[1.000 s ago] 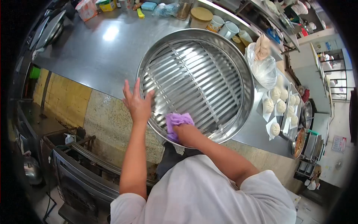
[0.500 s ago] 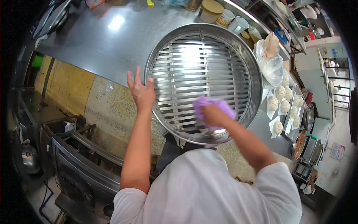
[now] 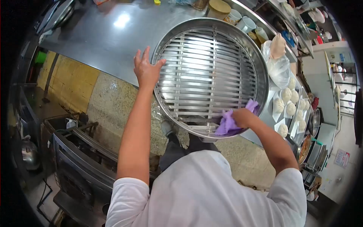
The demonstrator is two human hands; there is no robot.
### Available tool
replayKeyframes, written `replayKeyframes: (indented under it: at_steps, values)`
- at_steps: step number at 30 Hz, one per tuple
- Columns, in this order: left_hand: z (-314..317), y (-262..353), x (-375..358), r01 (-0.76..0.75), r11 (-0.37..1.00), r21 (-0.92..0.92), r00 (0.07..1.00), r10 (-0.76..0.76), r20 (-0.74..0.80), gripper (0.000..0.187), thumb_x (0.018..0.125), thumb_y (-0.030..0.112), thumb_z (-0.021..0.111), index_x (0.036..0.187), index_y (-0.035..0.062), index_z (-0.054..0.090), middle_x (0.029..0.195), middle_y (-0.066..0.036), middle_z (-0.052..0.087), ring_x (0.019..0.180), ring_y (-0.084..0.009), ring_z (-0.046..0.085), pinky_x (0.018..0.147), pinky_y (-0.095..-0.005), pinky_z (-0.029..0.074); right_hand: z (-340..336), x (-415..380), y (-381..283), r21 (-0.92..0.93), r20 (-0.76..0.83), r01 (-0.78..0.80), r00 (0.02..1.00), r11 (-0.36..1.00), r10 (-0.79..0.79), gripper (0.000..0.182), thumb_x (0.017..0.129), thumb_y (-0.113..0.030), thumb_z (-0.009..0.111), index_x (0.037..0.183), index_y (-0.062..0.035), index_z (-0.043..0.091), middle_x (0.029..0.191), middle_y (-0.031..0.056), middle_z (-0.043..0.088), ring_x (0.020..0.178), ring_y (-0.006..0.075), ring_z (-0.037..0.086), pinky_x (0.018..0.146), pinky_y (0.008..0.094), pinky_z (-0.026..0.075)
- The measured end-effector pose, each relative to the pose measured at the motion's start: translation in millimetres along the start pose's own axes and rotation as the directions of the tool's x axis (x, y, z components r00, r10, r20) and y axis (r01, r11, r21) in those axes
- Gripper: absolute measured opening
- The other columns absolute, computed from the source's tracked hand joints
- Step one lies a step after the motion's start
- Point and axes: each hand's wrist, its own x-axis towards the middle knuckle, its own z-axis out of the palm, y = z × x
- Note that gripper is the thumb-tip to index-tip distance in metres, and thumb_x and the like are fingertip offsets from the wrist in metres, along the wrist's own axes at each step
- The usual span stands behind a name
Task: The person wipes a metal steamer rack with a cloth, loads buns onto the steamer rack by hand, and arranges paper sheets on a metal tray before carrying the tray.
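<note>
- 1 round steel steamer tray [image 3: 210,77]: shiny, high-rimmed, open side up; parallel slats crossed by 3 visible strips; it lies across the near edge of the tabletop [image 3: 102,49], its near rim jutting past that edge.
- 1 purple cloth [image 3: 228,124]: crumpled, held bunched inside the tray, against the rim at near right.

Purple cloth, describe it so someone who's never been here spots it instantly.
Past the near edge of the metal counter juts a big round slatted steel tray. At the tray's near right side, in the right hand, is the purple cloth. Its crumpled purple fabric stands out from the shiny metal around it.
</note>
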Motion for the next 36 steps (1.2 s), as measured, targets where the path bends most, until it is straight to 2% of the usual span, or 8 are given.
replayKeyframes:
  at_steps: [9,12,17,20,26,27,28,36]
  values:
    - [-3.7,-3.4,9.8,-0.028,0.992,0.121,0.999,0.033,-0.041,0.085,0.075,0.048,0.079,0.146,0.0175,0.044,0.154,-0.018,0.031,0.144,-0.0385,0.023,0.109,-0.0648,0.027,-37.9,93.3,-146.0,0.386,-0.503,0.577,0.786,0.72,-0.36,0.02,0.079,-0.011,0.058,0.095,-0.0081,0.071,0.093,0.0177,0.07,0.086,0.0385,0.067,0.077,0.047,0.054]
    - [-5.3,-10.7,12.7,-0.071,0.984,0.162,0.996,0.077,-0.034,0.087,0.074,0.052,0.078,0.146,0.0166,0.044,0.154,-0.018,0.031,0.144,-0.0407,0.024,0.108,-0.0648,0.027,-42.6,26.7,-121.6,0.006,0.071,0.255,0.964,0.967,-0.255,0.019,0.082,-0.016,0.058,0.093,-0.0109,0.073,0.097,0.0172,0.071,0.093,0.034,0.069,0.075,0.0465,0.055]
    - [-5.7,-6.3,11.9,-0.084,0.993,0.085,0.996,0.087,-0.032,0.084,0.077,0.055,0.074,0.145,0.0148,0.045,0.153,-0.02,0.034,0.142,-0.0429,0.027,0.109,-0.0634,0.027,-77.5,-23.6,-23.3,0.265,-0.173,0.134,0.981,0.955,-0.09,0.026,0.078,-0.011,0.062,0.102,-0.0064,0.072,0.098,0.0206,0.069,0.092,0.033,0.067,0.08,0.0378,0.052]
    - [-5.2,-4.7,12.3,-0.083,0.997,-0.003,0.996,0.083,-0.033,0.079,0.082,0.056,0.07,0.143,0.0109,0.047,0.15,-0.023,0.037,0.14,-0.0434,0.031,0.112,-0.0568,0.028,-152.5,-7.0,-40.0,0.352,-0.753,0.245,0.648,0.903,0.117,0.034,0.073,0.0,0.064,0.107,-0.0042,0.07,0.093,0.0179,0.065,0.084,0.0347,0.062,0.077,0.0387,0.05]
    - [-9.2,-6.4,12.2,-0.176,0.977,-0.119,0.984,0.17,-0.059,0.075,0.087,0.052,0.065,0.142,0.0043,0.047,0.147,-0.026,0.04,0.138,-0.0438,0.034,0.113,-0.0457,0.031,-173.1,202.3,-116.7,0.16,-0.95,0.322,0.307,0.933,0.057,0.03,0.085,-0.015,0.056,0.109,-0.0029,0.068,0.128,0.0248,0.056,0.119,0.0408,0.053,0.106,0.049,0.039]
    - [-10.2,-4.8,10.7,-0.172,0.98,-0.097,0.985,0.168,-0.047,0.075,0.086,0.052,0.067,0.142,0.0053,0.047,0.147,-0.026,0.041,0.137,-0.0444,0.035,0.113,-0.0465,0.031,-171.4,220.1,-123.1,-0.002,-0.818,0.063,0.574,0.998,-0.038,0.024,0.083,-0.018,0.061,0.1,-0.005,0.072,0.123,0.0222,0.058,0.114,0.0369,0.053,0.097,0.0478,0.044]
    - [-10.5,-4.3,13.8,-0.169,0.983,-0.075,0.985,0.166,-0.038,0.075,0.086,0.052,0.068,0.142,0.0062,0.048,0.146,-0.027,0.041,0.137,-0.0449,0.035,0.113,-0.0474,0.031,-165.2,219.5,-135.3,0.078,-0.929,0.064,0.367,0.995,0.05,0.019,0.08,-0.017,0.06,0.09,-0.0078,0.074,0.116,0.0167,0.061,0.105,0.0332,0.055,0.091,0.0447,0.047]
    - [-9.3,-4.4,11.0,-0.032,0.999,-0.026,0.999,0.031,-0.025,0.082,0.079,0.054,0.074,0.144,0.0132,0.046,0.15,-0.023,0.038,0.141,-0.0429,0.029,0.112,-0.0573,0.027,-70.5,87.3,-37.0,-0.024,-0.789,0.002,0.614,1.0,-0.02,0.033,0.08,-0.009,0.057,0.112,-0.0093,0.068,0.109,0.0082,0.059,0.105,0.0293,0.056,0.09,0.0386,0.05]
